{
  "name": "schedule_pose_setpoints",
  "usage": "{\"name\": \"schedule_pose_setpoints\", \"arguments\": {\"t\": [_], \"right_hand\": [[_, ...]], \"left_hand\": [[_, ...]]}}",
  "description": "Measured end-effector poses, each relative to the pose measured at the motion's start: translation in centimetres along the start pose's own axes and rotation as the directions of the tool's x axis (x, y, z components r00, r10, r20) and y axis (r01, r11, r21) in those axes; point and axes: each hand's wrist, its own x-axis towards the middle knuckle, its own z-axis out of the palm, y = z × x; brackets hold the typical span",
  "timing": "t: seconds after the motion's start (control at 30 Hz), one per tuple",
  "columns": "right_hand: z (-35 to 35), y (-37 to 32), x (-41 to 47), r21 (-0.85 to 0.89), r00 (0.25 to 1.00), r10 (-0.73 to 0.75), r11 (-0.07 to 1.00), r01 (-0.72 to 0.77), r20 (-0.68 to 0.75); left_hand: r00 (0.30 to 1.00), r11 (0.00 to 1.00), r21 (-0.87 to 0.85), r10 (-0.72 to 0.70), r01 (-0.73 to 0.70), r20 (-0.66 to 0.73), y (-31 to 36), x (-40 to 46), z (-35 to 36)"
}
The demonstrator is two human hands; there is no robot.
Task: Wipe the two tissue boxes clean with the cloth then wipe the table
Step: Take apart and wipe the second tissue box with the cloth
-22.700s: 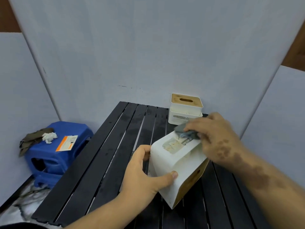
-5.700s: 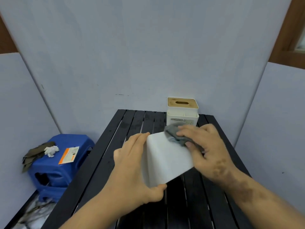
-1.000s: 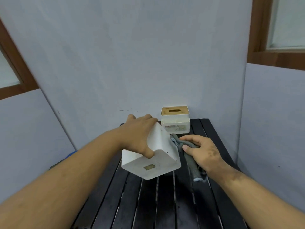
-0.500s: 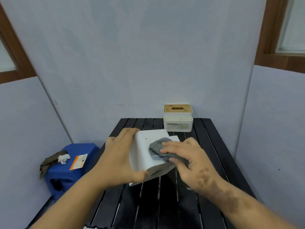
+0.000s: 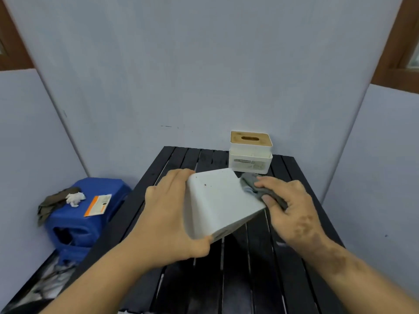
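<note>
Above the black slatted table (image 5: 249,268), my left hand (image 5: 172,220) grips a white tissue box (image 5: 217,205), tilted and lifted off the slats. My right hand (image 5: 292,211) pinches the grey cloth (image 5: 251,184) against the box's right side. At the far edge stands the second box (image 5: 250,155), upright, near the wall. Left of the table sits a blue stool (image 5: 84,214).

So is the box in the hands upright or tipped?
Tipped. The left hand holds the box tilted above the table, plain faces toward the camera, while the right hand presses the cloth against it.
</note>
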Motion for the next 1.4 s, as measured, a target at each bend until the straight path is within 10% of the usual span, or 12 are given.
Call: {"name": "schedule_pose_setpoints", "arguments": {"t": [0.2,0.4,0.57,0.73,0.97,1.1,1.3,1.4], "right_hand": [[2.3,-6.0,-0.9,0.068,0.882,-0.448,0.894,0.443,0.148],[2.1,-1.4,1.6,-0.025,0.997,-0.040,0.999,0.038,-0.069],[3.3,-6.2,0.2,0.059,0.924,-0.376,0.926,0.372,0.077],[1.9,-1.7,2.4,-0.012,0.997,-0.055,0.998,0.055,-0.061],[2.4,-5.6,0.5,0.078,0.915,-0.399,0.916,0.393,0.069],[1.1,-1.1,2.3,0.017,0.999,0.014,1.000,-0.013,-0.050],[2.7,-6.6,0.0,0.090,0.899,-0.428,0.903,0.420,0.097],[1.8,-3.1,1.8,0.103,0.969,-0.234,0.969,0.225,0.083]], "left_hand": [[0.998,0.999,-0.008,0.043,-0.043,-0.039,-0.2,-0.3,0.7],[1.000,0.999,-0.051,0.014,-0.015,-0.022,0.4,-0.5,1.1],[0.998,0.997,-0.079,-0.004,0.000,-0.057,0.1,-0.7,1.6],[0.996,0.996,-0.080,0.026,-0.033,-0.083,0.8,-0.8,1.8],[0.992,0.995,-0.094,0.026,-0.038,-0.127,0.6,-0.8,2.1],[0.994,0.997,-0.063,0.040,-0.047,-0.104,0.8,-1.1,2.1],[0.987,0.993,-0.005,0.115,-0.116,-0.108,-0.1,-1.0,1.9],[0.991,0.995,0.016,0.095,-0.093,-0.098,-0.6,-0.9,1.5]]}}
